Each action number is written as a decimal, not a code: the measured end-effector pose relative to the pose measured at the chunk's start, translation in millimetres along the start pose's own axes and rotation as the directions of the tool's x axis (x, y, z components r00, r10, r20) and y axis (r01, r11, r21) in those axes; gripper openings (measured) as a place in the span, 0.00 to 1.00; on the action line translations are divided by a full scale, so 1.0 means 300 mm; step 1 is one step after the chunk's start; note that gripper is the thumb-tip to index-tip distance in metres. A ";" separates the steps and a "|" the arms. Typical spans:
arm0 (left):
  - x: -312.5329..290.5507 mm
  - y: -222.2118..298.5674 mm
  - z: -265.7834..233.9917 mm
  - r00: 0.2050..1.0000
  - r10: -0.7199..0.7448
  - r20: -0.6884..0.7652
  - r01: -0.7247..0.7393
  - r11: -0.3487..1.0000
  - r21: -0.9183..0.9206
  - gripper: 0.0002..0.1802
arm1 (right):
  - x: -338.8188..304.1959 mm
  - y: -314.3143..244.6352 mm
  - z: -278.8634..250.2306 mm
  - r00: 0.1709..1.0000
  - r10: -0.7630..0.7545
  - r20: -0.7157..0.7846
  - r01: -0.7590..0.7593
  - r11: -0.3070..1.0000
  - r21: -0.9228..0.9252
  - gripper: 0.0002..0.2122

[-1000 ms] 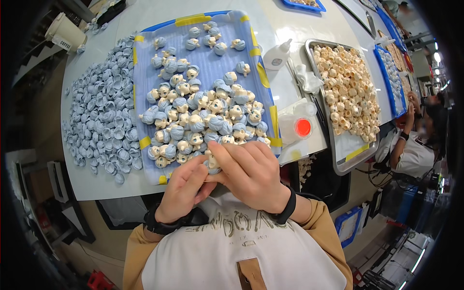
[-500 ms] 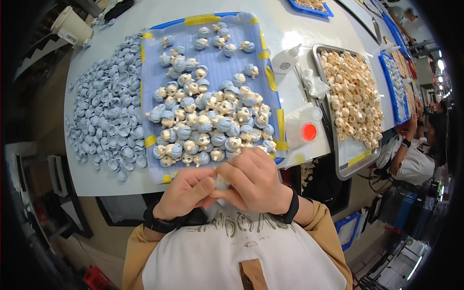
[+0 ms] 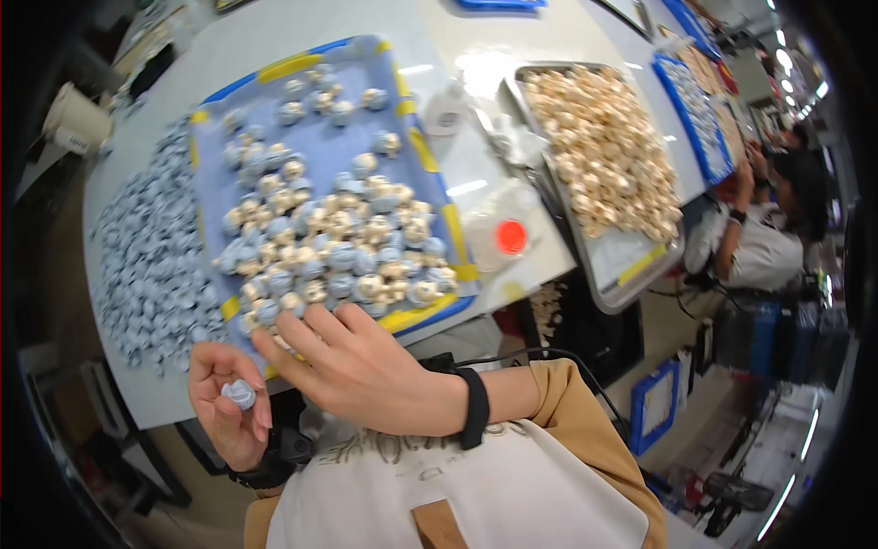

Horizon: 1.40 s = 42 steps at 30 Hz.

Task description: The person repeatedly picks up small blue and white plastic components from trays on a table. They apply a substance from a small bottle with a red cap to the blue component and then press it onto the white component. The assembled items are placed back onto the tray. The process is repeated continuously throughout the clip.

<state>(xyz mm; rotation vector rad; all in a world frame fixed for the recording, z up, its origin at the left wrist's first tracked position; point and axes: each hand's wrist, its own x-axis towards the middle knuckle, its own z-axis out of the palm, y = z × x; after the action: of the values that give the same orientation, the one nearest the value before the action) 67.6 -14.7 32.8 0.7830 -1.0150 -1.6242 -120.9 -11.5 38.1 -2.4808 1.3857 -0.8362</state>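
Note:
My left hand (image 3: pixel 230 403) is curled near the table's front edge, left of the tray. It holds a small pale blue doll-hair piece (image 3: pixel 239 394) between thumb and fingers; whether a face part sits under it is hidden. My right hand (image 3: pixel 343 366) lies palm down over the near left corner of the tray, fingers spread and bent, tips by the nearest doll heads. Its thumb and whatever is beneath the palm are out of sight. Many small doll heads (image 3: pixel 340 256) with pale faces and blue hair crowd the blue tray (image 3: pixel 302 96), which has yellow tape on its rim.
Loose blue hair shells (image 3: pixel 155 265) are heaped left of the tray. To the right stand a white bottle (image 3: pixel 445 112), a container with a red cap (image 3: pixel 510 237) and a metal tray (image 3: pixel 631 288) of cream parts (image 3: pixel 599 151). Another person (image 3: pixel 750 238) sits farther right.
My hands have come apart from working together on one small piece. The left has moved left with a blue piece; the right has shifted left to the tray's near edge. The view has turned.

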 end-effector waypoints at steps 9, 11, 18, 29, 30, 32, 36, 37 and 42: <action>0.099 -0.099 0.132 0.997 -0.073 0.031 0.070 0.995 0.077 0.22 | -0.426 0.451 -0.486 0.633 0.720 -0.284 -0.761 0.647 -0.054 0.11; 0.095 -0.104 0.137 0.991 -0.120 0.052 0.116 0.990 0.075 0.23 | -0.449 0.512 -0.485 0.639 0.726 -0.255 -0.763 0.642 -0.083 0.12; 0.112 -0.098 0.156 0.935 -0.322 0.149 0.327 0.945 -0.009 0.22 | -0.515 0.586 -0.478 0.663 0.735 -0.139 -0.748 0.654 -0.112 0.08; 0.104 -0.114 0.151 0.896 -0.278 0.346 0.270 0.960 0.073 0.16 | -0.219 0.121 -0.272 0.953 0.145 -0.264 -0.013 0.896 0.445 0.12; 0.115 -0.108 0.156 0.856 -0.311 0.414 0.301 0.949 0.091 0.15 | -0.162 0.109 -0.242 0.970 0.039 -0.240 0.088 0.864 0.495 0.12; 0.109 -0.120 0.163 0.816 -0.332 0.473 0.359 0.933 0.036 0.17 | -0.091 0.108 -0.215 0.967 -0.050 -0.249 0.145 0.913 0.381 0.13; 0.087 -0.131 0.163 0.799 -0.349 0.490 0.416 0.909 -0.030 0.19 | -0.093 0.119 -0.134 0.974 -0.031 -0.223 0.123 0.905 0.408 0.15; 0.083 -0.134 0.168 0.797 -0.362 0.484 0.445 0.893 -0.066 0.19 | -0.103 0.123 -0.128 0.975 -0.002 -0.224 0.098 0.902 0.421 0.15; 0.106 -0.132 0.149 0.730 -0.303 0.613 0.398 0.917 -0.020 0.18 | -0.126 0.132 -0.150 0.982 0.077 -0.171 0.024 0.851 0.525 0.14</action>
<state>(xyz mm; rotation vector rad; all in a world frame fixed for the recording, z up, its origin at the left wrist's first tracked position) 3.8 -29.9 16.2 0.3567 -1.2046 -2.3468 -190.0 3.0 44.3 -1.9945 1.0470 -1.2712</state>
